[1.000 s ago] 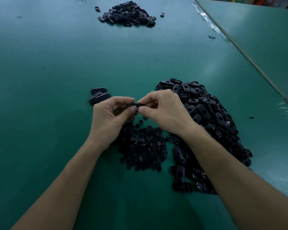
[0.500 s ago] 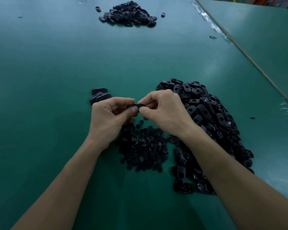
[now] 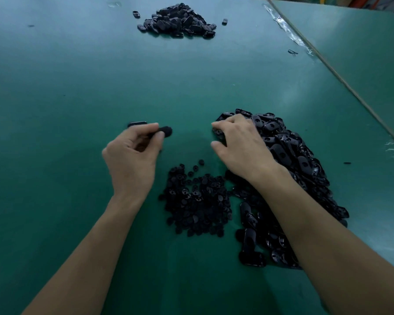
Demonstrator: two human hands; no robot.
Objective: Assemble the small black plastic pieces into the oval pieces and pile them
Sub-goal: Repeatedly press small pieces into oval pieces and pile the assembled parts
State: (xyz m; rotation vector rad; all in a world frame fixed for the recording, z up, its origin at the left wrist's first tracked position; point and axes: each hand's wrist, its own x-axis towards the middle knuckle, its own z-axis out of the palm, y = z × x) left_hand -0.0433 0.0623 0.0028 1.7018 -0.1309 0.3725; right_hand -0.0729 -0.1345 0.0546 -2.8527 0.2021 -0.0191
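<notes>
My left hand (image 3: 132, 155) pinches a black oval piece (image 3: 165, 131) between thumb and fingers, just above the table, next to a few oval pieces (image 3: 137, 124) lying at the left, mostly hidden behind my fingers. My right hand (image 3: 239, 144) rests palm-down on the near left edge of the big heap of oval pieces (image 3: 293, 169), fingers curved onto the pieces; whether it holds one is hidden. A smaller heap of little black round pieces (image 3: 196, 201) lies between my forearms.
The green table (image 3: 77, 87) carries a second pile of black pieces (image 3: 178, 21) at the far middle, with two strays beside it. A seam with clear tape (image 3: 289, 32) runs diagonally at the right. A small black scrap (image 3: 292, 52) lies near it.
My hands have parted. The left hand carried the oval piece leftward toward the small group, and the right hand moved right onto the big heap.
</notes>
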